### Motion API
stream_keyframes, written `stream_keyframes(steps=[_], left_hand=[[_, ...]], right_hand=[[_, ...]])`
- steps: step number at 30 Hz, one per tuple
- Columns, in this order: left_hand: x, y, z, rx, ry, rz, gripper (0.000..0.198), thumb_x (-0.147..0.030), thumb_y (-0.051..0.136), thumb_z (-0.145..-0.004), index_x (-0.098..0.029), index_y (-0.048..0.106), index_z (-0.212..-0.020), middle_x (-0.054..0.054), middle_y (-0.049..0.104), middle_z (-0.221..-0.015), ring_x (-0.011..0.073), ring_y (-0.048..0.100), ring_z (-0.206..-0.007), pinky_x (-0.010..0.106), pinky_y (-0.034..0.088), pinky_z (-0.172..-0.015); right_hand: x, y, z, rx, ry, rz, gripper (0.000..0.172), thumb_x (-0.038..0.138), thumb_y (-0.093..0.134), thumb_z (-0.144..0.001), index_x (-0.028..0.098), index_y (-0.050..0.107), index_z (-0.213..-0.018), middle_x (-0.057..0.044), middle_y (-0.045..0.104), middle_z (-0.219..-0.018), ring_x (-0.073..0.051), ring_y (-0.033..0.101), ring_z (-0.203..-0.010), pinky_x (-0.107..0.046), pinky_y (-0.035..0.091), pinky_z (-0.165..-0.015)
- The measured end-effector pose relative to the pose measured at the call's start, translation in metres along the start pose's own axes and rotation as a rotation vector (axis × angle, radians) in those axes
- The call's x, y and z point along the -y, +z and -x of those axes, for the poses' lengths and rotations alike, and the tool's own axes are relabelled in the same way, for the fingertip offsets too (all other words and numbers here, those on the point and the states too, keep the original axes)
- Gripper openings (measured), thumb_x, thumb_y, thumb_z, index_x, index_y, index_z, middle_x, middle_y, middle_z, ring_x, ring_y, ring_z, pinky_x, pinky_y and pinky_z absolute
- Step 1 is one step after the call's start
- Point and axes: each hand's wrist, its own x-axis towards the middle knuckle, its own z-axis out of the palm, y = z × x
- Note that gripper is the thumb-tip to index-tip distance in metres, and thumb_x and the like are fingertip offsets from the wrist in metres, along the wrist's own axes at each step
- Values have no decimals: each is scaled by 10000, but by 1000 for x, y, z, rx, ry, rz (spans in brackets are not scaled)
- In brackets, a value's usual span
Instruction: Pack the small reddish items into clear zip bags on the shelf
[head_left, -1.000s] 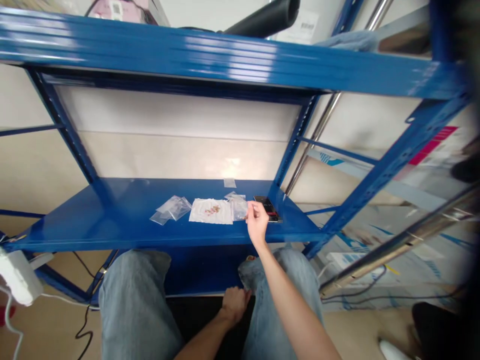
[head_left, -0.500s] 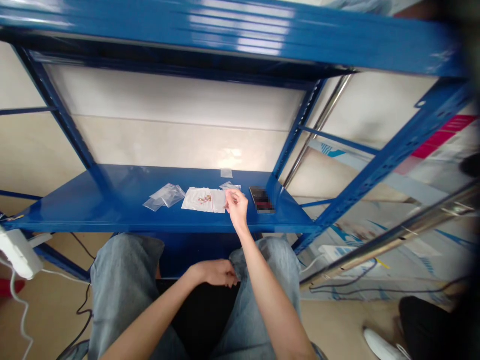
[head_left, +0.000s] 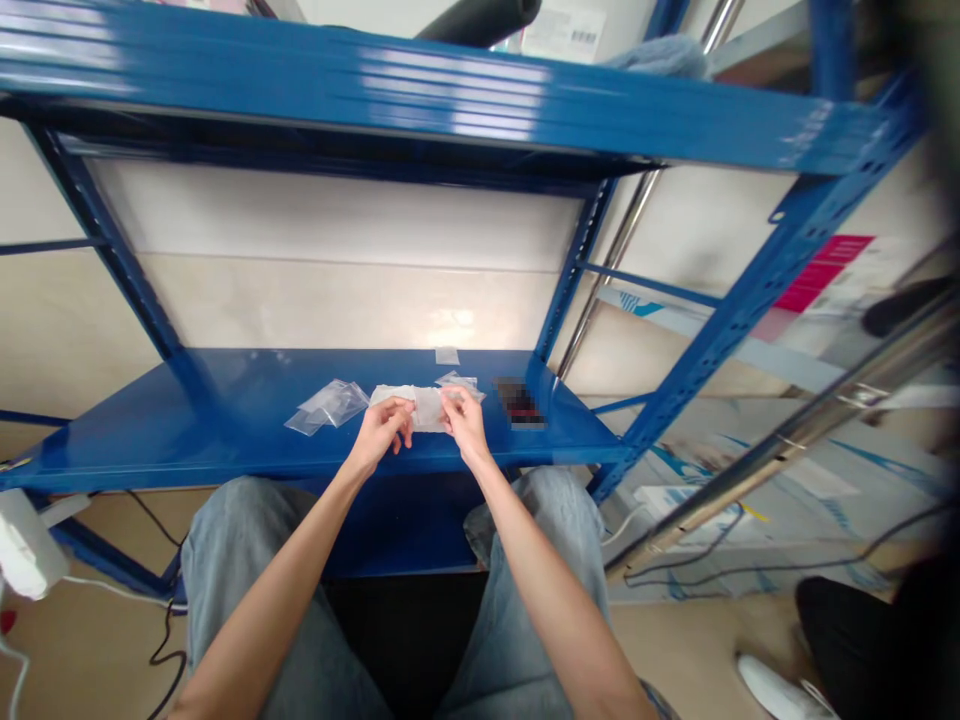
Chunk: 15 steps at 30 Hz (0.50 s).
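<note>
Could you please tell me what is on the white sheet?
On the sheet, a clear bag appears to cover the right part, the right hand at its edge. The left hand hides more; anything beneath that hand cannot be seen.

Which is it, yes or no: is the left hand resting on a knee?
No, the left hand is up at the blue shelf, by the white sheet.

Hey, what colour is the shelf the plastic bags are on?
Blue; the shelf shows best in the head view.
</note>
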Motion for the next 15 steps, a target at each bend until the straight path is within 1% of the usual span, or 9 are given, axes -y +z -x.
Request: stream_keyframes(steps=[3,7,11,15], left_hand=[[3,-2,6,10,-17,63,453,-560,728,-812,-144,625,-958,19,658,-695,148,655,-489,189,412,-359],[7,-3,9,0,-33,95,461,-557,748,-778,-134,624,-913,33,666,-679,178,696,-536,197,464,-387],[8,-2,10,-21,-45,72,468,-554,739,-767,-127,619,-917,33,669,-657,185,703,-537,206,491,-408],[7,1,11,4,-48,51,449,-559,702,-801,-135,613,-917,28,673,-680,187,715,-552,208,501,-422]], right_hand=[[-1,3,4,57,13,30,396,542,721,-815,247,598,-1048,78,490,-571,-83,385,-421,-187,273,-385],[0,7,13,102,5,103,348,503,679,-833,237,587,-1038,47,587,-644,-87,425,-440,-186,319,-401],[4,11,20,124,-80,258,284,421,623,-860,220,625,-1061,4,671,-724,-114,503,-486,-208,387,-451],[6,13,22,105,-140,309,273,389,612,-869,209,656,-1070,6,666,-709,-127,516,-510,-225,409,-499]])
